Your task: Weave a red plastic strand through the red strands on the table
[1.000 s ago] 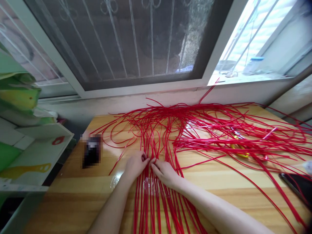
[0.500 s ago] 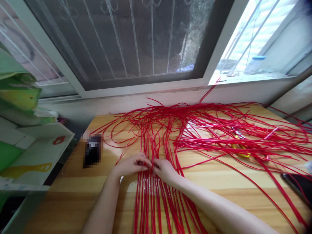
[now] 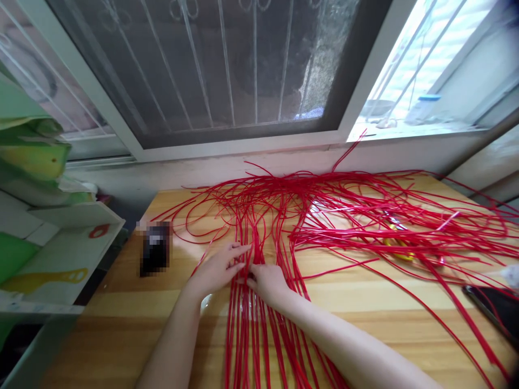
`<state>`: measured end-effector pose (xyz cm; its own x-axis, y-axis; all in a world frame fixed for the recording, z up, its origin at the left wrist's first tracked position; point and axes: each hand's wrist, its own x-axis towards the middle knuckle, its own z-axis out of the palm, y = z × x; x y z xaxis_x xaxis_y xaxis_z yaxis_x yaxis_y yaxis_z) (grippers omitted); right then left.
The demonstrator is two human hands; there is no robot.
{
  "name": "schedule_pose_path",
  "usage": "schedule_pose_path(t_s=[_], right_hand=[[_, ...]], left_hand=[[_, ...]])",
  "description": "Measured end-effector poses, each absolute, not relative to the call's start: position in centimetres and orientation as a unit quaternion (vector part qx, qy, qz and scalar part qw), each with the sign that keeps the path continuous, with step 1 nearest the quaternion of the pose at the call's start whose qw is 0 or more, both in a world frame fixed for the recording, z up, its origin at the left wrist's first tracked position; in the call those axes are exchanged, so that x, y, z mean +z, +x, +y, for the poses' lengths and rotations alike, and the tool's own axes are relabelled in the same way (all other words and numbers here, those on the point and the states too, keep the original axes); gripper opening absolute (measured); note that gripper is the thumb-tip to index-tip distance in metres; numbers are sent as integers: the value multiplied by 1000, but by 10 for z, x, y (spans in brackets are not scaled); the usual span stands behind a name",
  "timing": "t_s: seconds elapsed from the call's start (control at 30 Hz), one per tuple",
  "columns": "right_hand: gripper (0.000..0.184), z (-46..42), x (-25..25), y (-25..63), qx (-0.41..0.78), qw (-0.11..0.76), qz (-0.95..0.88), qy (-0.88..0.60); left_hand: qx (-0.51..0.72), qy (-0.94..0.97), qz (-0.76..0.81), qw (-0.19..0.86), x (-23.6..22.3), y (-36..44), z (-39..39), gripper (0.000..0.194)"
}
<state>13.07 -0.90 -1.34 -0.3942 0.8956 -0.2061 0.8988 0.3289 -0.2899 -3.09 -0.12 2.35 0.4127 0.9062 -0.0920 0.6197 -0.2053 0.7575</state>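
Two bare hands meet over a band of thin red plastic strands (image 3: 259, 335) that runs straight down the middle of the pale wooden worktop (image 3: 133, 324) toward the person. The left hand (image 3: 217, 269) lies flat on the left edge of the band, fingers stretched out and spread, their tips pressing the strands near where they bunch together; its grip is loose and closes on nothing. The right hand (image 3: 267, 281) rests just beside it, touching it at the fingertips, with the fingers curled down onto the strands; whether its grip actually pinches any of them cannot be told, since the fingertips are hidden under the hand. Beyond the hands the red strands fan out into a wide, tangled spread across the far and right parts of the worktop, reaching the wall below the window. A yellow-handled tool (image 3: 399, 249) lies under the strands to the right, well apart from the hands. A dark flat phone (image 3: 497, 310) sits at the right edge, and a blurred dark object (image 3: 154, 255) stands to the left of the strands.
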Motion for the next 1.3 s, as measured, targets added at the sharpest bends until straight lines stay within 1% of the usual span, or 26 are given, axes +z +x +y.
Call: schedule_pose_path(t_s=[0.07, 0.13, 0.23, 0.3, 0.43, 0.57, 0.7, 0.8, 0.9, 0.97, 1.13, 1.3], right_hand=[[26, -9, -13, 132, -188, -7, 816, 547], [28, -8, -12, 135, -202, -23, 822, 532], [27, -6, -9, 141, -224, -51, 832, 505], [30, -6, -7, 144, -236, -61, 835, 494], [34, -6, -3, 146, -240, -68, 840, 482], [29, -8, 1, 148, -242, -73, 843, 475], [26, -12, 7, 148, -248, -78, 848, 462], [25, -13, 8, 148, -245, -72, 852, 457], [23, -14, 6, 149, -239, -68, 859, 448], [25, -13, 3, 148, -231, -69, 859, 452], [38, -12, -2, 145, -210, -57, 849, 482], [39, -12, 4, 145, -201, -36, 864, 460]], left_hand=[[203, 734, 529, 375, 23, -31, -1, 47], [201, 724, 548, 368, 21, -34, -1, 45], [156, 729, 558, 364, 19, -40, 1, 26], [132, 729, 561, 370, 19, -42, 1, 21], [133, 720, 564, 382, 17, -38, 1, 25], [136, 715, 537, 427, 17, -31, 1, 19], [139, 687, 500, 509, 22, -30, -1, 16], [138, 660, 466, 573, 25, -31, -1, 20], [138, 652, 443, 599, 27, -33, -1, 29], [139, 662, 441, 589, 27, -33, 0, 33], [132, 733, 423, 517, 29, -31, 0, 39], [124, 750, 425, 492, 24, -29, 1, 43]])
